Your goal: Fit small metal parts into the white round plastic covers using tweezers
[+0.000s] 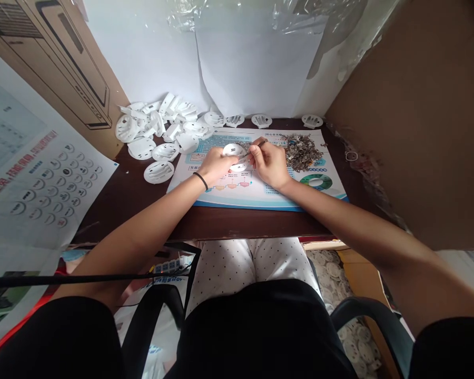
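My left hand (216, 166) holds a round white plastic part (232, 151), a socket-like cover with small dark slots, by its edge. My right hand (269, 165) is shut on slim metal tweezers (253, 149), and their tips touch the white part's face. A second white piece (239, 167) shows just under the tips, partly hidden by my fingers. Both hands rest over a printed paper sheet (256, 181). To the right of my right hand lies a heap of small metal scraps (302, 152).
Loose white plastic parts (154, 123) are heaped at the back left of the dark wooden table (245, 223), with several standing along the back. A printed calendar sheet (35, 168) lies left, and a brown cardboard panel (406, 116) rises right. White discs (353, 342) lie below the table.
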Demonstrator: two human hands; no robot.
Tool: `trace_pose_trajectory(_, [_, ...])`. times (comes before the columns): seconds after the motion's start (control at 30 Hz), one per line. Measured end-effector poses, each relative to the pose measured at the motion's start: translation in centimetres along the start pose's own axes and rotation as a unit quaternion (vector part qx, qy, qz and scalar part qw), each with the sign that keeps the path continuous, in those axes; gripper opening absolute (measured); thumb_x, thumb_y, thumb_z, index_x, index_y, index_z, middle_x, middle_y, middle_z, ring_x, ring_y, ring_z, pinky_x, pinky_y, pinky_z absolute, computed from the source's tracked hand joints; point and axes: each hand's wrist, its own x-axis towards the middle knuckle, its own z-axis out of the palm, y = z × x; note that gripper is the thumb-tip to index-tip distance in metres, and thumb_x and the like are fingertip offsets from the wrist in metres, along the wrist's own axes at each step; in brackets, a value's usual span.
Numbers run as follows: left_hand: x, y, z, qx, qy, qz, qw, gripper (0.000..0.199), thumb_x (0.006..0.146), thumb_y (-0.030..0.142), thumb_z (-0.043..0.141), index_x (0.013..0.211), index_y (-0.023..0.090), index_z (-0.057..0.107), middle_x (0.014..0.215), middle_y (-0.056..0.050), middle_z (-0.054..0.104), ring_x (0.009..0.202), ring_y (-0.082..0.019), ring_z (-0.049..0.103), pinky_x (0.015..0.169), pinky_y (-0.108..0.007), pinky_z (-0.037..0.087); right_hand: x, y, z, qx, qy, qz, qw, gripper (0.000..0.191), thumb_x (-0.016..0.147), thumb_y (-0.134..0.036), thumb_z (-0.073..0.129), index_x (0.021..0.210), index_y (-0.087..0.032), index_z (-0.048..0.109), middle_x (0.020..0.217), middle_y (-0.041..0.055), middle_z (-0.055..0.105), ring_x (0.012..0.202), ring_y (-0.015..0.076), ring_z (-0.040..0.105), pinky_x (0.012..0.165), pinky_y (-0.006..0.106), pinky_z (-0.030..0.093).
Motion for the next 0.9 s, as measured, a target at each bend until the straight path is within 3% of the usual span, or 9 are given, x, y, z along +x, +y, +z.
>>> trace_pose_trajectory(0.17, [-0.01, 0.24, -0.02, 0.001, 0.000, 0.000, 1.000, 0.008, 0.072, 0.021, 0.064, 0.066, 0.017, 0.060, 0.063, -0.001, 0.056, 0.055, -0.010, 0.051, 0.052, -0.025, 0.042, -0.11, -0.07, 0.05, 0.027, 0.038, 0.023, 0.999, 0.056, 0.099, -0.073, 0.032, 0.083, -0.024, 0.054, 0.064, -0.0001, 0.060, 0.056, 0.0124, 0.059, 0.060, 0.032, 0.050])
trace_pose_trajectory(0.9, [0.17, 0.22, -0.31, -0.024, -0.010, -0.021, 0.999, 0.016, 0.070, 0.025, 0.067, 0.064, 0.018, 0.053, 0.066, -0.001, 0.053, 0.062, -0.011, 0.050, 0.056, -0.026, 0.042, -0.14, 0.07, 0.08, 0.037, 0.020, 0.047, 0.998, 0.059, 0.096, -0.077, 0.033, 0.084, -0.024, 0.056, 0.068, 0.0005, 0.062, 0.056, 0.0122, 0.059, 0.062, 0.032, 0.052])
